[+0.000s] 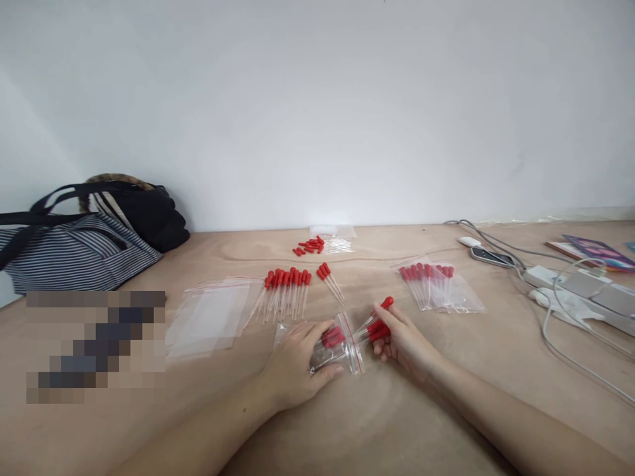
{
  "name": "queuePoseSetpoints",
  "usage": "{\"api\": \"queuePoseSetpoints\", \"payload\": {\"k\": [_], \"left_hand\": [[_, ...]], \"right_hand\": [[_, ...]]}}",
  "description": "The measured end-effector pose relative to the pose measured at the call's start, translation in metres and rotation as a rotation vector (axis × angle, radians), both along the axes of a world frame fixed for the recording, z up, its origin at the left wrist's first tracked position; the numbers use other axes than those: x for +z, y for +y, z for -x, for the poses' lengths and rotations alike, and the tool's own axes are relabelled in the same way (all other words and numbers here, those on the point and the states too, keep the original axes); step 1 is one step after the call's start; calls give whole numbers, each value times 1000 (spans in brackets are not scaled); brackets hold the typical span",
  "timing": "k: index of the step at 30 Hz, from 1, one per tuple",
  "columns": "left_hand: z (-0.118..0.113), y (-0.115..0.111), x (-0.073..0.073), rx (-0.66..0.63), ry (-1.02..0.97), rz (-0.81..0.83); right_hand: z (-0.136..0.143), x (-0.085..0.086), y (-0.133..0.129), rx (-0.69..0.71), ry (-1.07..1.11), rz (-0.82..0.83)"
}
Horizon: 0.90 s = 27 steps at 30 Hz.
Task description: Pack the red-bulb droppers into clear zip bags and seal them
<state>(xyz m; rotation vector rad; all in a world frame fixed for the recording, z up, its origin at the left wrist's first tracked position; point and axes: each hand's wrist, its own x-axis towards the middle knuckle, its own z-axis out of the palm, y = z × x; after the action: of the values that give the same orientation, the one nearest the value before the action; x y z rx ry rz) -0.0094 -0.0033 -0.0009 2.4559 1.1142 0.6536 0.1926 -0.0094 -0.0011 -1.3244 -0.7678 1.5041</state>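
My left hand (300, 360) is wrapped over a clear zip bag (354, 344) that has red-topped droppers inside. Just right of the bag's red-lined mouth, my right hand (404, 337) grips several red-bulbed droppers (380, 328), their clear tips pointing left at the opening. Behind my left hand lies a row of several droppers (288, 281), with a few more (330, 281) to its right. Flat clear bags (213, 317) are stacked on the left. A filled bag of droppers (436, 287) rests to the right.
Near the wall lie loose red bulbs (311, 246) and clear tubes (340, 244). A striped bag (84, 248) and a black bag (156, 215) stand at the left. Power strips (590, 291), cables and a dark device (492, 257) are on the right, beside booklets (598, 251).
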Motion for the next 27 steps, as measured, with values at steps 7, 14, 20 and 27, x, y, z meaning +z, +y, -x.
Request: {"api": "queuePoseSetpoints", "payload": {"k": [7,14,20,27], "left_hand": [[1,2,-5,-3,2,1],[1,2,-5,-17,12,5],[-1,-1,3,-7,32,22],[-1,-1,3,-15,34,-8]], "right_hand": [[-3,5,1,184,-116,82],[-2,5,-3,236,-445,-87],[-4,9,-3,276,-469,-140],[-9,-7,7,413,-457,-244]]}}
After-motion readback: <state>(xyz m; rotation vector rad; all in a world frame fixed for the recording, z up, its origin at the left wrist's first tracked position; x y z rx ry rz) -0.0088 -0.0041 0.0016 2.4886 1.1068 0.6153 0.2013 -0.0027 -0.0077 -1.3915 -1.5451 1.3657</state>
